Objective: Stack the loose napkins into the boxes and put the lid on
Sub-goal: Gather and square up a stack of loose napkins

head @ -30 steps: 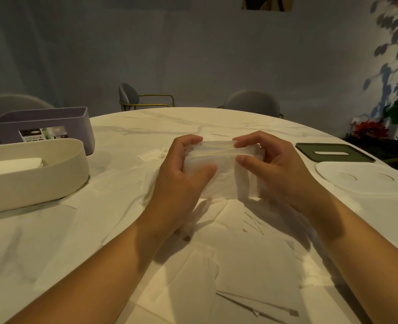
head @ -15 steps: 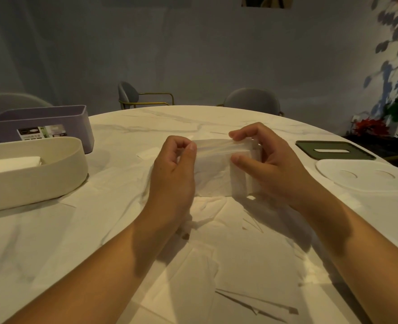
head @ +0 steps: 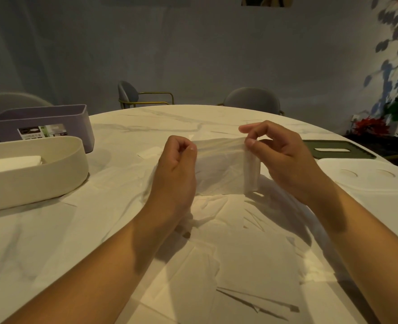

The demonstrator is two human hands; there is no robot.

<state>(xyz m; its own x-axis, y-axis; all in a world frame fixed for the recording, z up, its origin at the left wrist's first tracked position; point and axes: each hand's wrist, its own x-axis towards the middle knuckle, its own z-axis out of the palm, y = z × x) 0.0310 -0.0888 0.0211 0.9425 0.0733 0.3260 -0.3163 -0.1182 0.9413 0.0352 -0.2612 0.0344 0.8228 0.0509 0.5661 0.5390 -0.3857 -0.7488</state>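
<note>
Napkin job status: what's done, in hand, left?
Done: a small napkin stack lies in the cream box. In hand: left hand and right hand pinch a folded napkin up between them. Left: loose napkins lie across the table; inside of the purple box is hidden; green lid and white lid lie off, at right.

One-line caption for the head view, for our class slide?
Left hand and right hand pinch a white napkin above loose napkins, cream box nearby.
</note>
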